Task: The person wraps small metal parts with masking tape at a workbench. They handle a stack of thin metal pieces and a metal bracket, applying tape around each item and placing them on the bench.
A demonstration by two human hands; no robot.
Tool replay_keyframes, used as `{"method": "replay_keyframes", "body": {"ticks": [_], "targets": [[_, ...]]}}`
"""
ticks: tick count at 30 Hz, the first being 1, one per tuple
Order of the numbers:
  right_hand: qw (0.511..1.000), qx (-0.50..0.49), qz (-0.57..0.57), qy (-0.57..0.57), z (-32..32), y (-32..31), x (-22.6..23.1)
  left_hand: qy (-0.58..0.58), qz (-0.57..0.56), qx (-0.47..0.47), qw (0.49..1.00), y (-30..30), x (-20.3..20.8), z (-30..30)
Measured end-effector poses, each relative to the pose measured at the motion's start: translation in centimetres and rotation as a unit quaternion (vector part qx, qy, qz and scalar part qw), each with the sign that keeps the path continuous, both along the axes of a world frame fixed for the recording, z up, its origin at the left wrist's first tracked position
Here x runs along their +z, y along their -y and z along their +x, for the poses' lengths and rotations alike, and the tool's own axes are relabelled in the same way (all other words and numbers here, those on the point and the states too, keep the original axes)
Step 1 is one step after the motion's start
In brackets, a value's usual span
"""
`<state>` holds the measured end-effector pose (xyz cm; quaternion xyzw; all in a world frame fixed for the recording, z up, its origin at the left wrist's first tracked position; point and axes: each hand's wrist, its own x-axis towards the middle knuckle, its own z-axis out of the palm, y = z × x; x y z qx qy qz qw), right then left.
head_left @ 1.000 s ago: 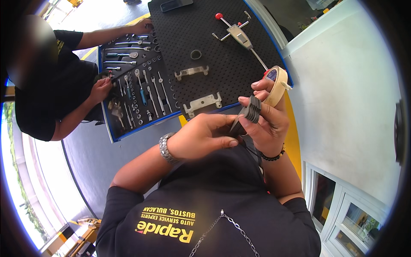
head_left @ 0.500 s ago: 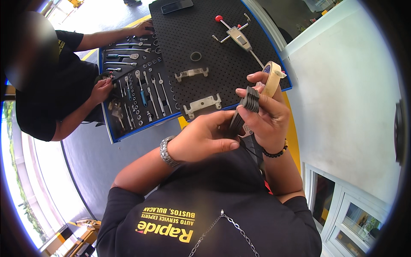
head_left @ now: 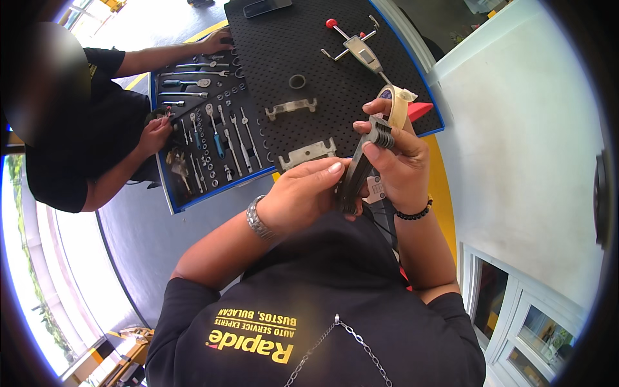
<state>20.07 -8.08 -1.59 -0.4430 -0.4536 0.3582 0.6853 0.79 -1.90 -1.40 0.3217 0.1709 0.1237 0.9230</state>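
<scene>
In front of my chest I hold a stack of dark grey plates that look like brake pads (head_left: pixel 356 169), tilted, its ridged upper end at my right fingers. My left hand (head_left: pixel 303 193) is closed on the lower part, thumb along its side; some of its fingers are hidden behind. My right hand (head_left: pixel 403 158) pinches the upper end between thumb and fingers. A roll of cream masking tape (head_left: pixel 400 106) sits against my right fingers, apparently hooked on them. Beyond my left hand, a metal bracket (head_left: pixel 306 155) lies on the black perforated mat (head_left: pixel 267 71).
Another bracket (head_left: pixel 290 108), a dark ring (head_left: pixel 296 81), a red-knobbed tool (head_left: pixel 363 53) and a phone-like slab (head_left: pixel 266 8) lie on the mat. A red wedge-shaped thing (head_left: pixel 420 113) is near its right edge. At left, a co-worker (head_left: pixel 77 129) reaches over a tray of wrenches and sockets (head_left: pixel 216 184).
My left thumb has lifted onto the stack's side, showing more of the plates. My right hand and the tape have shifted slightly left and up, uncovering the red thing.
</scene>
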Motion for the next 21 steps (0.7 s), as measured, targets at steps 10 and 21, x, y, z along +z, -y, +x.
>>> {"method": "replay_keyframes", "body": {"ticks": [10,21], "targets": [[0.994,0.054,0.04,-0.089,0.7,-0.3,-0.2,0.131,-0.059,-0.084,0.986,0.3,-1.2,1.9],[0.995,-0.078,-0.05,-0.021,0.1,-0.1,1.1,-0.022,0.148,0.081,0.985,2.2,0.5,2.2]]}}
